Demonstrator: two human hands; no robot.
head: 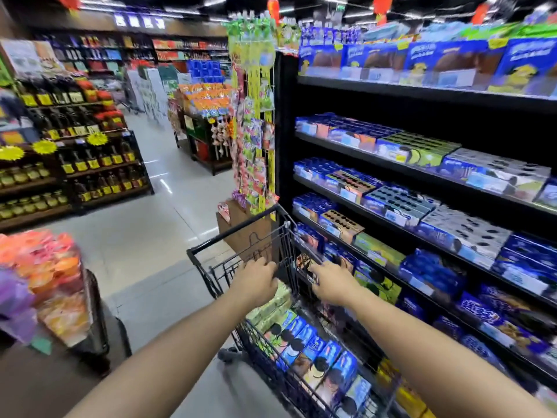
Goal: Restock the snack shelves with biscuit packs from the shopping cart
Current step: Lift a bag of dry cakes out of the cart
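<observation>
1 step was in hand: picking from cart (pixel 235 228). Left hand (pixel 256 280) curled above cart, grip unclear; right hand (pixel 330 283) spread, empty. Next needed: grasp on biscuit packs (pixel 319 354) inside cart.

The shopping cart (pixel 232 230) stands in the aisle, its right side just beside the snack shelves (pixel 422 91), which run along the right. Biscuit packs (pixel 319 357) lie in rows in the cart's near end. The left hand (pixel 256 279) is over the cart's middle, the right hand (pixel 330 280) at its right rim. A cardboard box (pixel 250 233) sits beyond the cart's far rim, below a hanging snack rack (pixel 256 131) at the shelves' end. Bottle shelves (pixel 90 164) stand across the aisle, left.
</observation>
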